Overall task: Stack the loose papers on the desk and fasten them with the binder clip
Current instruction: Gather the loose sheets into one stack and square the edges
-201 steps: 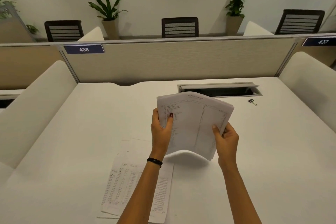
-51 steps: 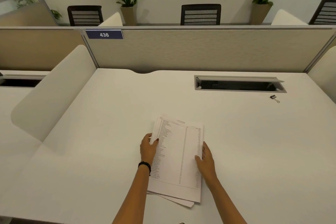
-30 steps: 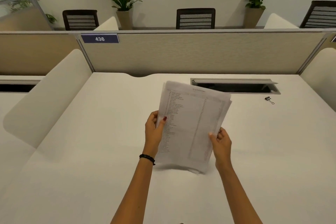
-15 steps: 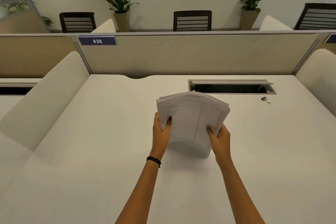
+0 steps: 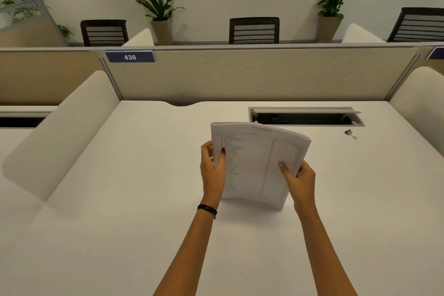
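Note:
A stack of printed papers stands upright on its lower edge on the white desk, bowed slightly toward me. My left hand grips its left edge, thumb on the front sheet. My right hand grips the right edge the same way. A small black binder clip lies on the desk at the far right, well apart from both hands.
An open cable tray slot is cut into the desk behind the papers. A beige partition with the label 436 closes the back. Curved white dividers stand at the left and right sides.
The stack lay flat under both hands, was lifted upright, dropped onto its lower edge, and now stands a little taller with its edges more even. The clip has not moved.

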### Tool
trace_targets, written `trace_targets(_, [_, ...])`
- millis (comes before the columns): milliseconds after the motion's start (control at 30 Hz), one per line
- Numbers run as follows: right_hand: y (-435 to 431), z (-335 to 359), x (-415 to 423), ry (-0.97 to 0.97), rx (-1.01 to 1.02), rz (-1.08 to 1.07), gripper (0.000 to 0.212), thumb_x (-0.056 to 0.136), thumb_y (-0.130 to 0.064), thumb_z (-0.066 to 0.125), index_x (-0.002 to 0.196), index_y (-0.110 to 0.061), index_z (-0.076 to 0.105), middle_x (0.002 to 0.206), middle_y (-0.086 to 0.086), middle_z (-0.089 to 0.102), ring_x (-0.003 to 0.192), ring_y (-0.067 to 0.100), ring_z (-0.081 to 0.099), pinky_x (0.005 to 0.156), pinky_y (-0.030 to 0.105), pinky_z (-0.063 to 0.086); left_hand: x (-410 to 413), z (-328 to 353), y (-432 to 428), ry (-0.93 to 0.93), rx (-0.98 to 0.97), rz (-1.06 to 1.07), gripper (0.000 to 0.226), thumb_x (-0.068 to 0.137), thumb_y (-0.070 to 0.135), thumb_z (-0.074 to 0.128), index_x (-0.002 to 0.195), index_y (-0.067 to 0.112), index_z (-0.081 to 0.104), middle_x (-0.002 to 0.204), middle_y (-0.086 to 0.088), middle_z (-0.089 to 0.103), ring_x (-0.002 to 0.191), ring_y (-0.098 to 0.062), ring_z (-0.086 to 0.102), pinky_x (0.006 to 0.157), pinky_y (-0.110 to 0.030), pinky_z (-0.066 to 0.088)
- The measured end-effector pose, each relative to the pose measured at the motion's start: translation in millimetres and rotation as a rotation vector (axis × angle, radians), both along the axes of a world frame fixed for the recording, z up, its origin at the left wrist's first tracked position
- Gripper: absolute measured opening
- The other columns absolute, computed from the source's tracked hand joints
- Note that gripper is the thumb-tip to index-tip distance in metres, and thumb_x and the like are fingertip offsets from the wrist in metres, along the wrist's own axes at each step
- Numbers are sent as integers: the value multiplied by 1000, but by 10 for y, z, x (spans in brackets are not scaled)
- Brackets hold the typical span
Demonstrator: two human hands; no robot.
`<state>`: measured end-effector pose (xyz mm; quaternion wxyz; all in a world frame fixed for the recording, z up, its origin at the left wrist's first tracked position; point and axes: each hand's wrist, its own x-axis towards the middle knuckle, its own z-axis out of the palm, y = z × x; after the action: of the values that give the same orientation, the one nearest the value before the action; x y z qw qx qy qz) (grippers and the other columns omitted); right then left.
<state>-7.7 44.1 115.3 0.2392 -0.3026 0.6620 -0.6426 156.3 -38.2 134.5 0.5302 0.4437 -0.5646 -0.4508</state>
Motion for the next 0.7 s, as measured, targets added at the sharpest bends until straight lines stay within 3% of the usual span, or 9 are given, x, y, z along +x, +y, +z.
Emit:
trace_targets(100, [8, 9, 2, -14, -3, 21, 13, 85, -13, 62, 98, -8, 62, 98, 8, 65, 86, 27, 60, 67, 26, 49, -16, -10, 9, -21, -4, -16, 21, 94, 18, 49, 114, 20, 42, 105, 9, 54, 90, -5, 58, 62, -7, 51])
trace_targets(333, [15, 33, 7, 3, -24, 5, 16, 85, -13, 62, 99, -5, 63, 96, 8, 65, 81, 23, 60, 66, 24, 48, -65, 55, 34, 33, -18, 13, 21, 93, 20, 51, 110, 25, 40, 99, 14, 54, 88, -9, 59, 63, -10, 53])
trace_targets(467, [36, -5, 5, -44, 14, 21, 15, 82, -12, 66, 96, -8, 62, 92, 4, 64, 81, 21, 59, 64, 23, 48, -89, 196, -21, 110, 1, 47, 28, 85, 41, 44, 106, 23, 43, 93, 7, 59, 80, -14, 62, 55, -10, 51])
trace_targets(600, [56, 6, 2, -49, 19, 44, 13, 81, -11, 67, 93, -13, 61, 89, -5, 64, 81, 16, 59, 65, 22, 48, -176, 477, -204, 133, 31, 76, 23, 93, 40, 45, 104, 19, 47, 84, 1, 58, 73, -13, 60, 54, -16, 47])
trace_targets(700, [56, 2, -2, -49, 20, 41, 13, 81, -11, 67, 93, -12, 61, 90, -3, 64, 81, 18, 59, 65, 24, 49, -241, 581, -313, 87, 86, 91, 20, 91, 39, 50, 103, 23, 48, 82, 4, 57, 71, -12, 58, 58, -22, 47])
